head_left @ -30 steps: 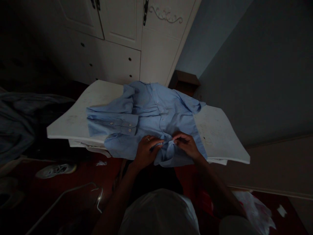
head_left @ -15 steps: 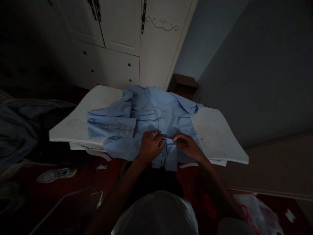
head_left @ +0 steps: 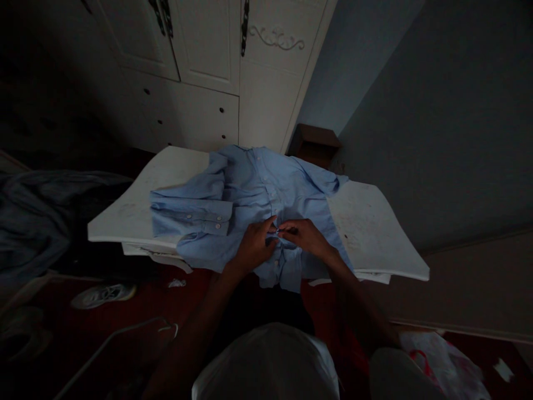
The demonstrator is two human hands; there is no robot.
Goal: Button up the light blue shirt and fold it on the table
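From my distant post I see the right grip (head_left: 307,238) pinching the front of a blue shirt (head_left: 244,180); the left grip (head_left: 255,245) touches it just alongside, though I can't tell if it pinches too. The shirt lies across a white surface (head_left: 368,216), a cuff (head_left: 216,211) to the left of both grips. Beyond them stand a white cabinet (head_left: 266,100) and a brown box (head_left: 318,135); low to their left, a shoe (head_left: 103,296) on the red floor (head_left: 194,291).

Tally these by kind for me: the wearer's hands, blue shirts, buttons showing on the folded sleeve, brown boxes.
Left hand and right hand: 2
Blue shirt: 1
Sleeve buttons: 3
Brown box: 1
Total: 7
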